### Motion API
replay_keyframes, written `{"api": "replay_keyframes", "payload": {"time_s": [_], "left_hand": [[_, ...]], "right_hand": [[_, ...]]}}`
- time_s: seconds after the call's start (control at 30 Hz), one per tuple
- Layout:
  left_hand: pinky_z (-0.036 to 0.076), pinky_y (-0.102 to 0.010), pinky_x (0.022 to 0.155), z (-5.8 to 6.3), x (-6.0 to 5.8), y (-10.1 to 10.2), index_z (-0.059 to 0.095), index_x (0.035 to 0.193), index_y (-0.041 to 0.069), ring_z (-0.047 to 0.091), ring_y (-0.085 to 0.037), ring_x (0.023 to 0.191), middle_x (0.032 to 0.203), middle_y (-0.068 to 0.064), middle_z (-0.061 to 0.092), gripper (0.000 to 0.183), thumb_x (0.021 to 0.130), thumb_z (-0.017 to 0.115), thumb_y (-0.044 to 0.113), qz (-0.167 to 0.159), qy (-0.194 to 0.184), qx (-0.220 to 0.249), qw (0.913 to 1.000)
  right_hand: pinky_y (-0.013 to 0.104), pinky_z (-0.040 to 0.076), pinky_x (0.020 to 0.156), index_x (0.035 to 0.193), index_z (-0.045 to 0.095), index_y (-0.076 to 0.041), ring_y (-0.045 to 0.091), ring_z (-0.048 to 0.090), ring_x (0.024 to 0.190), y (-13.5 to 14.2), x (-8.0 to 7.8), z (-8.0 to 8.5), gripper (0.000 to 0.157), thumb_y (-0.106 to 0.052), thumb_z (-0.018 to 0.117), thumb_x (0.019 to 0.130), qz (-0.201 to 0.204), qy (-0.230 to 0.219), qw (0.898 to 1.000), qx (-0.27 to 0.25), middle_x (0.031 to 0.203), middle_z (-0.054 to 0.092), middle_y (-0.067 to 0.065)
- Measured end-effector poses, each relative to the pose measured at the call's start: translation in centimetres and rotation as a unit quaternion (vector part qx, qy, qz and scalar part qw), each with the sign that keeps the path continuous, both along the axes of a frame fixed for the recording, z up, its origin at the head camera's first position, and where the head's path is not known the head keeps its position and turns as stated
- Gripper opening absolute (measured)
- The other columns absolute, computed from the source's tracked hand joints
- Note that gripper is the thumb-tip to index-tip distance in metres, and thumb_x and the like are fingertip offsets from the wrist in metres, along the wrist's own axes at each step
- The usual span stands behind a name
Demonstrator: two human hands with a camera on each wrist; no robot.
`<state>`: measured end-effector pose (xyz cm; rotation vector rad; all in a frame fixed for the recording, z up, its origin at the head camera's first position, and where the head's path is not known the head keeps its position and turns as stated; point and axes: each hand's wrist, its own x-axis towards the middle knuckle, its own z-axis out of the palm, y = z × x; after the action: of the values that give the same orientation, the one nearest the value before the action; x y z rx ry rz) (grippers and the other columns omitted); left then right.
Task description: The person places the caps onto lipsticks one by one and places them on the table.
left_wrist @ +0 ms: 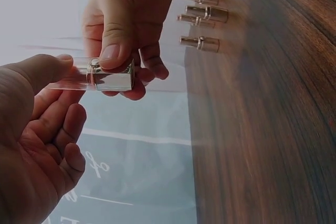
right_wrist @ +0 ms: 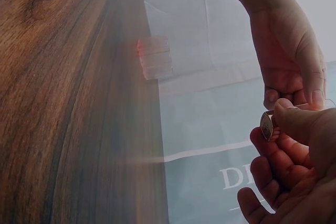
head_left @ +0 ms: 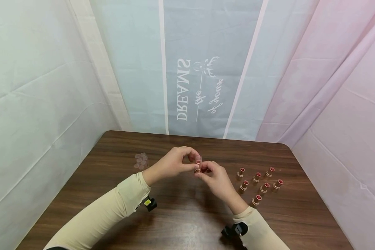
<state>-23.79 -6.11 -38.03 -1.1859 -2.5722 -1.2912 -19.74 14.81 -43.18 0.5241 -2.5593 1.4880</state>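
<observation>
Above the middle of the table, my two hands meet at one lipstick tube. My right hand [head_left: 218,178] pinches its shiny gold base [left_wrist: 116,81] between thumb and fingers. With thumb and fingertips, my left hand [head_left: 177,162] pinches the clear cap [left_wrist: 77,81], which sits around the tube's upper part. In the left wrist view the tube lies sideways between the hands, with a gold ring at the cap's edge. The base's round end [right_wrist: 266,125] shows in the right wrist view; the cap is mostly hidden there by fingers.
Several uncapped gold lipstick tubes [head_left: 257,177] with red inside stand on the right of the wooden table [head_left: 181,222]. A cluster of clear caps [head_left: 141,160] stands at the left. Fabric curtains [head_left: 137,69] hang behind and at both sides.
</observation>
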Motion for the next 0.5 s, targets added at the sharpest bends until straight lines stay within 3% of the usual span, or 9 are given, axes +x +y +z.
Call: {"api": "replay_keyframes", "payload": {"time_s": [0.17, 0.37, 0.5], "left_hand": [[0.053, -0.027, 0.083, -0.15, 0.02, 0.04, 0.069, 0.102, 0.02, 0.063, -0.004, 0.089, 0.093, 0.012, 0.068, 0.016, 0.091, 0.081, 0.019, 0.002, 0.011, 0.003, 0.9999], [0.054, -0.035, 0.085, -0.43, 0.04, -0.15, 0.069, 0.102, 0.02, 0.063, -0.006, 0.09, 0.094, 0.011, 0.067, 0.016, 0.09, 0.081, 0.018, -0.001, 0.003, 0.013, 0.9999], [0.053, -0.029, 0.085, -0.58, 0.2, -0.3, 0.07, 0.103, 0.02, 0.063, -0.006, 0.091, 0.094, 0.011, 0.068, 0.017, 0.09, 0.082, 0.02, 0.002, 0.001, 0.012, 0.9999]], "right_hand": [[0.03, 0.058, 0.083, 0.1, 0.073, -0.018, 0.012, 0.063, 0.091, 0.02, 0.06, 0.12, 0.015, -0.017, 0.082, 0.088, -0.001, 0.006, 1.0, 0.0, 0.096, 0.064, -0.003], [0.047, 0.057, 0.087, 0.097, 0.073, -0.019, 0.02, 0.065, 0.095, -0.1, 0.13, 0.26, 0.015, -0.018, 0.084, 0.087, 0.007, 0.013, 1.0, -0.002, 0.095, 0.065, -0.003], [0.042, 0.057, 0.088, 0.095, 0.072, -0.022, 0.018, 0.065, 0.097, 0.01, 0.2, 0.23, 0.016, -0.021, 0.085, 0.085, 0.012, 0.019, 1.0, 0.014, 0.095, 0.064, -0.006]]}}
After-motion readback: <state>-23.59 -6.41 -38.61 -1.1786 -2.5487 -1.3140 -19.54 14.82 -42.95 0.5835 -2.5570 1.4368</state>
